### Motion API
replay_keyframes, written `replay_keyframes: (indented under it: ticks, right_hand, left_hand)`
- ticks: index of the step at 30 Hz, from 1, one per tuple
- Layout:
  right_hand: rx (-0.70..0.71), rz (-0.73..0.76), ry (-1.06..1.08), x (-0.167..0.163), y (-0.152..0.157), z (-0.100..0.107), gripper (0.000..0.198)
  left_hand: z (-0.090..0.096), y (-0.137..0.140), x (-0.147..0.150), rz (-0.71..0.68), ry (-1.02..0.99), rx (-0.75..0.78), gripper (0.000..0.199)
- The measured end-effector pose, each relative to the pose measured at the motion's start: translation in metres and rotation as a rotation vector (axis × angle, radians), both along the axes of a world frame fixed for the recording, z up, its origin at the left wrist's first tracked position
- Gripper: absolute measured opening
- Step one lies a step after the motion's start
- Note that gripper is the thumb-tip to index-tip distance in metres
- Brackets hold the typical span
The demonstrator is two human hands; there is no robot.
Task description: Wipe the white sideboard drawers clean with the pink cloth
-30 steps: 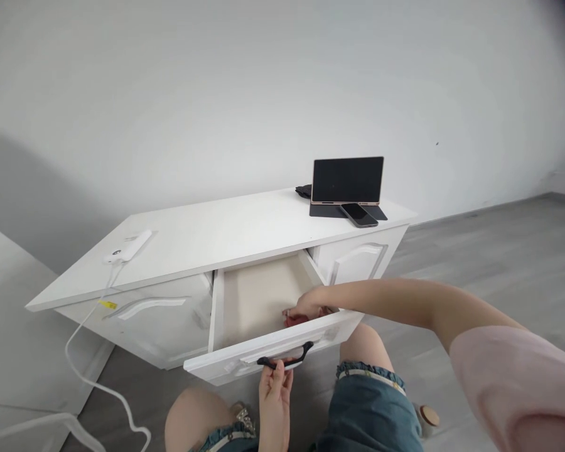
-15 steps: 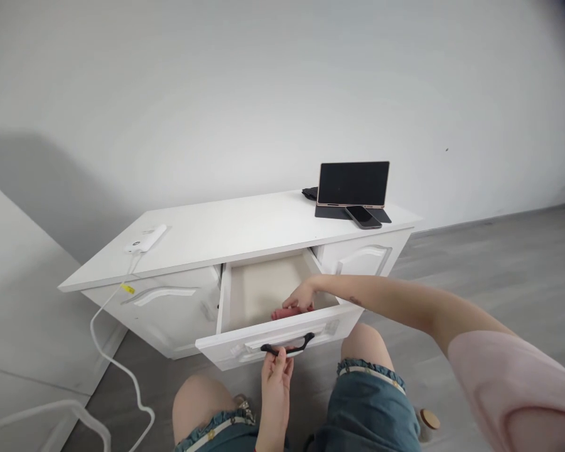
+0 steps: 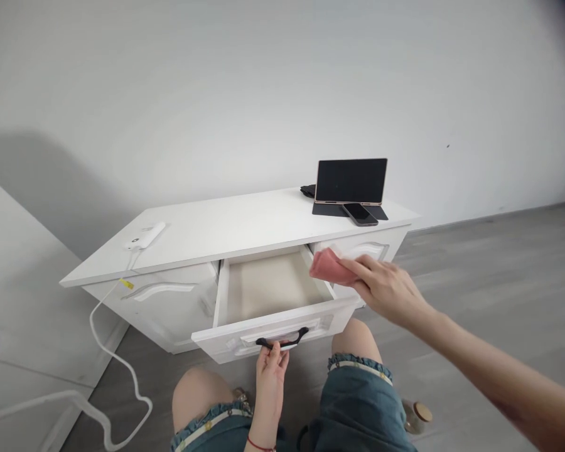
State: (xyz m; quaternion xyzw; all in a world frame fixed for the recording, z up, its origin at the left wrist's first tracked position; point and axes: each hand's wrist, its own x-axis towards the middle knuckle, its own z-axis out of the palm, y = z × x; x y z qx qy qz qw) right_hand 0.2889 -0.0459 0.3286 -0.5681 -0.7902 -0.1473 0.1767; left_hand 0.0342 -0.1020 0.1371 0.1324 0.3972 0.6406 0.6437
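Note:
In the head view a white drawer (image 3: 268,323) is pulled out from the middle of a white cabinet (image 3: 216,226). My left hand (image 3: 270,376) has its fingers closed around the black handle (image 3: 281,344) on the drawer's front. Above the drawer's right side, my right hand (image 3: 388,289) grips a folded pink cloth (image 3: 329,267) between thumb and fingers. The cloth is clear of the drawer. Only the pale bottom (image 3: 268,285) shows inside the drawer; the part just behind its front panel is hidden.
On the cabinet top stand a tablet (image 3: 351,181) on a dark stand, a phone (image 3: 360,215) and a black item (image 3: 307,190). A white power strip (image 3: 145,236) trails a white cable (image 3: 108,342) at left. A cork-lidded jar (image 3: 417,417) stands on the floor beside my leg.
My right hand has lifted the pink cloth out of the drawer and moved it up and to the right. The left hand stays on the handle.

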Motion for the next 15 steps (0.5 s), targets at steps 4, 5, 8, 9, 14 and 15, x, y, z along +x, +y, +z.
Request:
replay_keyframes:
  ticks: [4, 5, 8, 9, 14, 15]
  right_hand:
    - [0.133, -0.057, 0.007, -0.008, -0.025, -0.075, 0.042]
    - [0.156, -0.076, 0.048, -0.017, -0.03, -0.088, 0.044]
    - [0.179, -0.113, 0.184, -0.055, -0.039, -0.108, 0.046]
    - [0.18, -0.104, 0.224, -0.07, -0.041, -0.11, 0.045]
    - [0.18, 0.116, 0.367, -0.14, -0.04, -0.125, 0.046]
    - [0.166, 0.168, 0.368, -0.152, -0.039, -0.128, 0.048]
  left_hand:
    - [0.004, 0.0, 0.001, 0.016, -0.008, -0.015, 0.033]
    - [0.005, 0.0, 0.001, 0.015, -0.008, -0.011, 0.032]
    - [0.007, -0.001, 0.002, 0.022, -0.007, 0.005, 0.029]
    - [0.007, -0.002, 0.002, 0.029, -0.01, 0.01, 0.028]
    - [0.002, -0.005, 0.005, 0.084, -0.022, 0.011, 0.024]
    - [0.002, -0.004, 0.006, 0.114, -0.003, -0.01, 0.022]
